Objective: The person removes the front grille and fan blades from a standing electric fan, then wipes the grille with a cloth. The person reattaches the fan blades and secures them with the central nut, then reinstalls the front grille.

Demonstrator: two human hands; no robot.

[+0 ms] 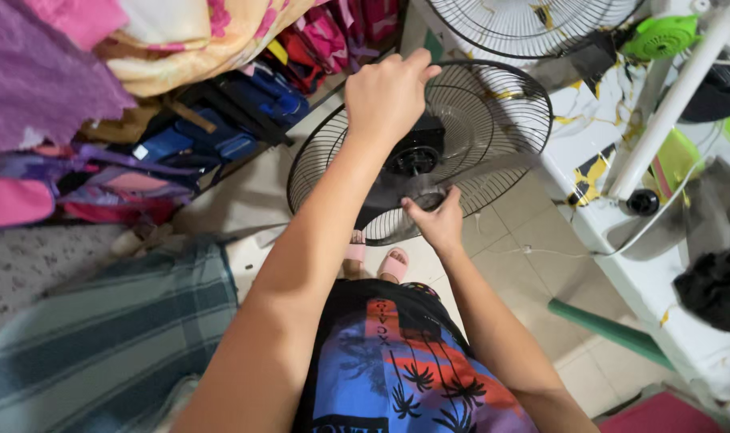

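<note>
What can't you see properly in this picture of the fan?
- Fan guard: its near-left rim is hidden behind the left hand, head view.
- Right hand: fingertips curl out of sight on the guard's lower rim.
- Second fan guard: cut off by the top edge.
- Feet: partly hidden by the shirt.

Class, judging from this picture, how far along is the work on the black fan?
Done: the fan motor is bare, with no blades or front grille on it. In hand: left hand grips the rear guard rim; right hand holds its lower edge. Left: another grille lies apart.
</note>
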